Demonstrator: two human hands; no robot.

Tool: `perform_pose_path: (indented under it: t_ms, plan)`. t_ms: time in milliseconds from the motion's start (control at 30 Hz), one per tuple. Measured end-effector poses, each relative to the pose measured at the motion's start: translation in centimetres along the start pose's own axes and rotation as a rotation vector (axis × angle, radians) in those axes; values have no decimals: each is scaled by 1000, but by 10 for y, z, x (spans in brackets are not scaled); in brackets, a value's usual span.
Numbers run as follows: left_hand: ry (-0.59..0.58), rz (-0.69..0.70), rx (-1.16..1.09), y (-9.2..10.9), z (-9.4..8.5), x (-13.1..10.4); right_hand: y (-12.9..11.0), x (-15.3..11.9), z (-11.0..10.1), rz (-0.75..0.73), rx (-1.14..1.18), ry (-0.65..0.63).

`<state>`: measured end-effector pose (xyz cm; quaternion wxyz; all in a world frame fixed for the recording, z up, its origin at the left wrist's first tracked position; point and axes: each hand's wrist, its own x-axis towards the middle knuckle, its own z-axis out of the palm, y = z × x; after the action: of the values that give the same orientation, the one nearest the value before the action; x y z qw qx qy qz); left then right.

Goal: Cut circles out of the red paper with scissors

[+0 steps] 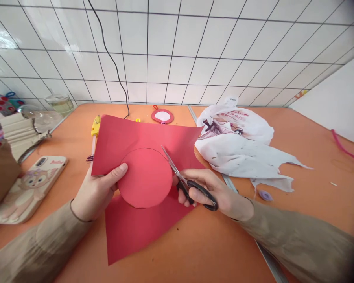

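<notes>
The right fingers (198, 195) grip the black-handled scissors (179, 176), whose long axis slants, tips pointing away and leftward at the upper-right edge of the circle (146, 179) in the red paper (129, 232). The left fingers (118, 173) pinch the paper's left side, thumb on top, over the orange counter (171, 255). Beyond, rightward, lies a white plastic bag (242, 153).

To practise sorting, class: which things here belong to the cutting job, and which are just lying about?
In the job: red paper, held by the left hand; scissors, in the right hand.

Seemingly just lying about: phone, white plastic bag, jar.
</notes>
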<state>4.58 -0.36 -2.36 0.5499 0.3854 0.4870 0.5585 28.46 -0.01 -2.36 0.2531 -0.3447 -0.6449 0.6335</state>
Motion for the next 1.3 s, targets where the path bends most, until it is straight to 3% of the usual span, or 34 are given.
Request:
perform_pose_path:
  t_ms: [233, 867, 1300]
  plan:
    - [3, -73, -115, 7, 7, -3, -1, 4, 3, 0, 24, 22]
    - [-6, -37, -47, 7, 4, -3, 13, 4, -5, -87, 43, -5]
    - [28, -38, -76, 4, 4, -3, 14, 3, -5, -34, 41, 41]
